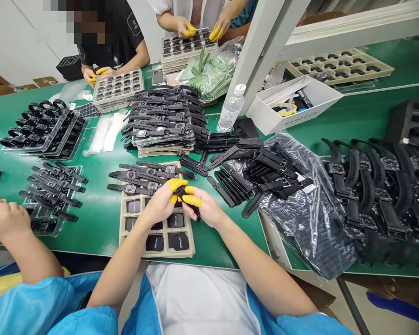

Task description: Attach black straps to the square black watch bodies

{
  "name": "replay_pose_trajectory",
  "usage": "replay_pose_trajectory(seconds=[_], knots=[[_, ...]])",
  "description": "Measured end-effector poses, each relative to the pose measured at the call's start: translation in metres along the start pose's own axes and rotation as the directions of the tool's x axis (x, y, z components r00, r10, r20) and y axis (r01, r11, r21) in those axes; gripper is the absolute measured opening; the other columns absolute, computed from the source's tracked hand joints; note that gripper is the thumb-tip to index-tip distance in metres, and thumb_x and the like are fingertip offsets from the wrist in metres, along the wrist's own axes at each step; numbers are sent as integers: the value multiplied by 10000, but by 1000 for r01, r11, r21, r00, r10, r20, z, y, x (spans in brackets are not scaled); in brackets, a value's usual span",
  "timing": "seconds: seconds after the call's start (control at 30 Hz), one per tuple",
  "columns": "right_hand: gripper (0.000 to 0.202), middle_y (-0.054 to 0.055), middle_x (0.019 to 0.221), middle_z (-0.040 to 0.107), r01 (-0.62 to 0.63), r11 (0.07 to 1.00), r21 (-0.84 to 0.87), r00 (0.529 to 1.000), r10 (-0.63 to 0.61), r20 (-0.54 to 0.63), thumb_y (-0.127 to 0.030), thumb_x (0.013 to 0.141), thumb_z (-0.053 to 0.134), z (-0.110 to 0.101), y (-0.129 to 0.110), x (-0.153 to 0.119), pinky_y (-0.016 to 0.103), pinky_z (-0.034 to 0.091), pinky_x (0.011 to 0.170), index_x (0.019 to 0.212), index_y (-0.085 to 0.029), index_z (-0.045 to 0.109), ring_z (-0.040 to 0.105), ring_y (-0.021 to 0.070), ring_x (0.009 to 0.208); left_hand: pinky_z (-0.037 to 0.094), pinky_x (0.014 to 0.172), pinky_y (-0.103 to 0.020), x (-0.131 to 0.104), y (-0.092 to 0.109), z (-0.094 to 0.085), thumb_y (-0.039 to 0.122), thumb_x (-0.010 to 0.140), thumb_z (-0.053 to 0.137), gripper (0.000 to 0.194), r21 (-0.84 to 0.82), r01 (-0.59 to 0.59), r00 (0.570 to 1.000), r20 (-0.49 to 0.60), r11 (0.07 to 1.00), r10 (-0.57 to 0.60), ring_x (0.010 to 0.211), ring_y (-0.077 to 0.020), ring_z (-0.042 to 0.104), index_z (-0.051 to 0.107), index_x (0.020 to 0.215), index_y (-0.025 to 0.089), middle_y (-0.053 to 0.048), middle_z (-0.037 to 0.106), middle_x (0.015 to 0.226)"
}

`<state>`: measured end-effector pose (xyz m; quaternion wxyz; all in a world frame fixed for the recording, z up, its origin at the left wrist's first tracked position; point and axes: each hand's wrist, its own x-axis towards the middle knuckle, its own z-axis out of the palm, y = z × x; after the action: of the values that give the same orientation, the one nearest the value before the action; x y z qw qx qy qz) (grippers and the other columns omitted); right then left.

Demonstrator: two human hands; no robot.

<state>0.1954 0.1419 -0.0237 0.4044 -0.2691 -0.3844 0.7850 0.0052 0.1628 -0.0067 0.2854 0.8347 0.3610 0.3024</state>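
Both hands meet over the beige tray (192, 232), wearing yellow finger cots. My left hand (161, 201) pinches one side of a black watch piece with a strap (180, 190). From the other side my right hand (206, 208) grips it, and a dark strap end hangs below those fingers. Much of the piece is hidden by the fingers. Square black watch bodies (179, 241) lie in the tray's near compartments. Across its far rows rest watches with straps attached (139, 176). Loose black straps (226, 186) are spread right of my right hand.
Stacked trays of strapped watches (164, 116) stand behind, beside a water bottle (232, 109). A plastic bag of straps (307, 223) and more watches (377, 186) fill the right. A co-worker's hand (10, 218) is at left; two other people work across the table.
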Motion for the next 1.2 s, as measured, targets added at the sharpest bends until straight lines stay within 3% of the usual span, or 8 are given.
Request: replay_pose_trajectory(seconds=[0.3, 0.47, 0.67, 0.83, 0.97, 1.1, 1.17, 1.2], knots=[[312, -109, 467, 465, 15, 983, 183, 999, -5, -52, -440, 855, 728, 9, 1, 2, 218, 239, 391, 895, -229, 501, 319, 81, 362, 529, 1084, -452, 0, 3, 5, 110, 1003, 370, 455, 40, 20, 998, -66, 999, -17, 1256, -237, 609, 531, 1416, 213, -136, 625, 1316], [306, -111, 461, 445, -30, 970, 240, 997, 47, -66, -413, 853, 745, 7, 1, 1, 202, 206, 371, 865, -228, 501, 276, 71, 355, 501, 1113, -459, -3, 2, -1, 205, 1044, 382, 454, 44, -19, 1000, 11, 999, 18, 1290, -263, 563, 475, 1489, 198, -155, 566, 1351], [346, -113, 448, 426, -71, 980, 185, 994, 85, -72, -447, 862, 754, 4, 2, 2, 197, 189, 368, 813, -221, 497, 256, 59, 346, 528, 1051, -471, -4, 0, -4, 224, 1013, 442, 418, 205, -20, 998, 61, 979, 8, 1183, -278, 586, 550, 1414, 179, -151, 617, 1232], [341, -108, 456, 471, -24, 991, 130, 997, 33, -65, -471, 881, 735, 3, 4, 3, 195, 237, 371, 858, -219, 507, 301, 65, 346, 524, 1069, -415, -4, 0, -6, 240, 1068, 384, 418, 41, -9, 999, 51, 999, 7, 1227, -237, 607, 504, 1467, 205, -141, 615, 1320], [370, -96, 548, 534, 57, 996, 66, 993, -50, -108, -526, 889, 723, 1, 7, 4, 203, 312, 395, 930, -228, 506, 409, 82, 387, 558, 975, -384, -3, 0, -2, 325, 1024, 577, 350, -55, 49, 993, -102, 997, -54, 1116, -230, 672, 598, 1353, 208, -121, 688, 1230], [380, -105, 574, 459, -54, 999, 9, 998, 54, -18, -575, 923, 654, -2, 4, 3, 195, 271, 382, 907, -220, 519, 329, 59, 382, 580, 879, -347, 3, 2, 2, 402, 927, 743, 218, -291, 32, 941, -314, 956, -127, 962, -205, 709, 714, 1008, 201, -80, 738, 1026], [356, -102, 570, 430, -176, 984, -34, 982, 178, 67, -552, 940, 626, -6, -2, 1, 189, 216, 375, 908, -207, 548, 273, 53, 391, 604, 845, -340, 6, 0, -2, 453, 902, 768, 295, -502, 48, 857, -424, 864, -294, 906, -198, 746, 684, 1023, 197, -80, 757, 1037], [346, -101, 562, 419, -224, 972, -75, 969, 230, 93, -538, 942, 623, -8, -5, 0, 188, 190, 375, 904, -199, 564, 257, 53, 396, 617, 805, -329, 8, -1, -5, 482, 898, 768, 337, -589, 42, 787, -478, 807, -390, 844, -186, 760, 655, 1044, 201, -73, 766, 1038]])
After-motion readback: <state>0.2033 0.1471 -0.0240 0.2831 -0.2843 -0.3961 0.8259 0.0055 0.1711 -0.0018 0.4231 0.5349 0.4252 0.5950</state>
